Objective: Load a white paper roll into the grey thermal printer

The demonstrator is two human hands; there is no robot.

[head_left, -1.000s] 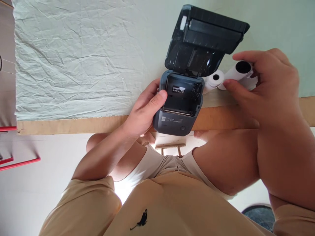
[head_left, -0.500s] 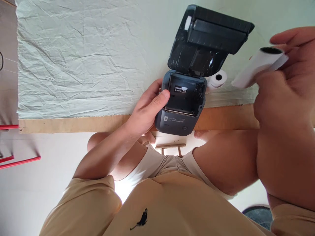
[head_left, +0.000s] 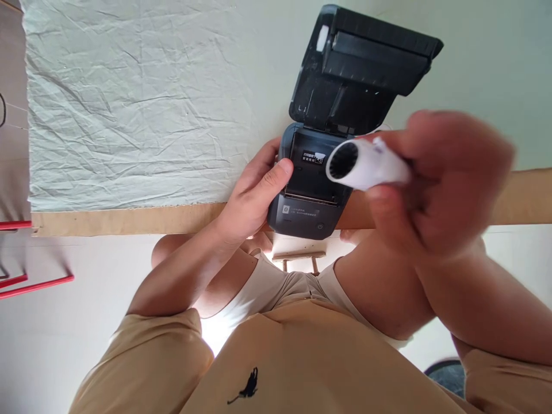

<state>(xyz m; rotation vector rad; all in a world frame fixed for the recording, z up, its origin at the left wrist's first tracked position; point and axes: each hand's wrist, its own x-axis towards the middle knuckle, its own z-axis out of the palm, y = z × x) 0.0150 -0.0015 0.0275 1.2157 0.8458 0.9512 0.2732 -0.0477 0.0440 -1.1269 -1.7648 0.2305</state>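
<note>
My left hand [head_left: 259,192] grips the left side of a dark label printer [head_left: 302,215], its thumb on the rim of the paper bay. The printer's lid [head_left: 366,69] is swung fully up and back, and the bay holds no roll. In my right hand [head_left: 452,184], slightly blurred, is a white paper roll [head_left: 375,167], pinched between thumb and fingers. The roll's hollow dark end points left and hangs over the right edge of the bay; whether it touches the printer I cannot tell.
A wrinkled pale green cloth [head_left: 129,109] covers the table, whose wooden edge [head_left: 129,219] runs across in front of me. Red metal bars [head_left: 38,286] are at the far left. Behind my right hand, a second white roll is almost wholly hidden.
My right hand has moved left with the white roll, from beyond the printer's right side to over its bay. The roll's open end has turned left. My left hand and the printer have barely shifted.
</note>
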